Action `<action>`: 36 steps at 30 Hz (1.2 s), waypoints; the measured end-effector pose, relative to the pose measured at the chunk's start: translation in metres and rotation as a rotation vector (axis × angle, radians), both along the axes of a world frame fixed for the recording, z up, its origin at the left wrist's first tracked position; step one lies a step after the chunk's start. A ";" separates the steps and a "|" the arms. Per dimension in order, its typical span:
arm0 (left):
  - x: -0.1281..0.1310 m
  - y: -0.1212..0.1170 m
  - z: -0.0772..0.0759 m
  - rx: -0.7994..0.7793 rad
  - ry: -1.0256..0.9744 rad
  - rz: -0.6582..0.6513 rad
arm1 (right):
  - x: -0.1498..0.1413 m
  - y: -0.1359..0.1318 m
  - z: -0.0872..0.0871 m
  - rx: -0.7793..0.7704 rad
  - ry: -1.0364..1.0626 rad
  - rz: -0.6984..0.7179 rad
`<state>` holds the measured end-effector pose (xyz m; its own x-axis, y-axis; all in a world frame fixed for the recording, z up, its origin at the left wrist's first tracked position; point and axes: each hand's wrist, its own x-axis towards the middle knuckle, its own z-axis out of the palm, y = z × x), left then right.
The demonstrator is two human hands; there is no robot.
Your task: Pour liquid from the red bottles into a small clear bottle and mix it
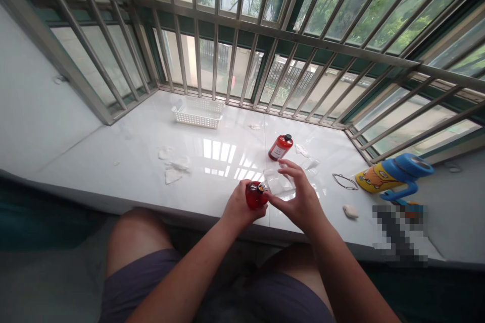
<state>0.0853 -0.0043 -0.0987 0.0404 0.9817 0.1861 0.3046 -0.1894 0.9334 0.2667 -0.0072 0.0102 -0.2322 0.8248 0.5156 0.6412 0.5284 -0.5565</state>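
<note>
The surface [212,194] ends near your left grip [239,208], which clasps the red bottle [254,199], neck upward; right grip [303,199], I cannot tell.

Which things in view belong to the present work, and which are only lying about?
Probably in the job:
round red bottle, in the left hand;
clear plastic container, by the right hand;
perhaps the dark-capped red bottle with white label.

Apparently lying about:
white perforated plastic basket;
crumpled white tissues;
blue-and-yellow handled bottle.
</note>
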 end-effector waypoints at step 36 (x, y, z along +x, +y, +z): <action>-0.002 -0.009 0.002 0.007 0.023 0.060 | 0.051 -0.010 -0.123 -0.273 0.116 -0.409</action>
<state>0.0836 -0.0136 -0.0962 -0.0143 0.9812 0.1926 0.3372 -0.1766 0.9247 0.3177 -0.0171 -0.1130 0.1847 0.9445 0.2717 0.6910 0.0718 -0.7193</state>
